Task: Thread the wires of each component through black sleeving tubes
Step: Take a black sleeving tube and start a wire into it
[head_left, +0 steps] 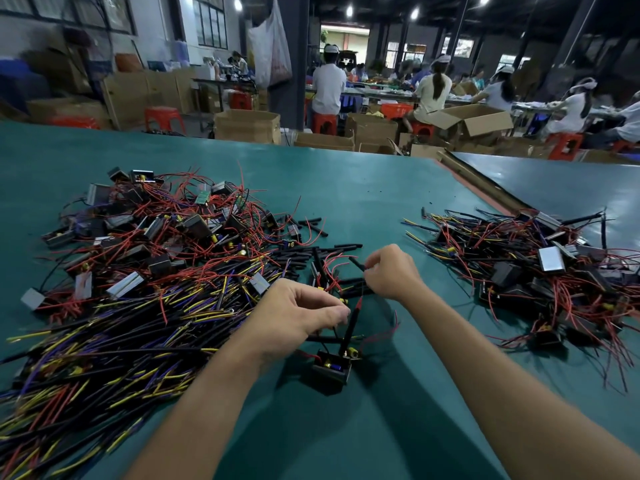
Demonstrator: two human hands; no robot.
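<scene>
Our left hand (304, 315) pinches the black sleeving tube (349, 329) standing up from the component (330, 368) on the bench (381, 427); our right hand (393, 271), just farther off, pinches a short loose tube (356, 263).

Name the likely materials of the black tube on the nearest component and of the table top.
Black tube: likely matte plastic or rubber sleeving; no glint. Table top: smooth green sheet, maybe vinyl or rubber; soft sheen from lamps.

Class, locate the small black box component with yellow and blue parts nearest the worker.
In the head view the component lies bottom centre on the green table between the forearms, below the left hand, a black sleeving tube rising from it.
</scene>
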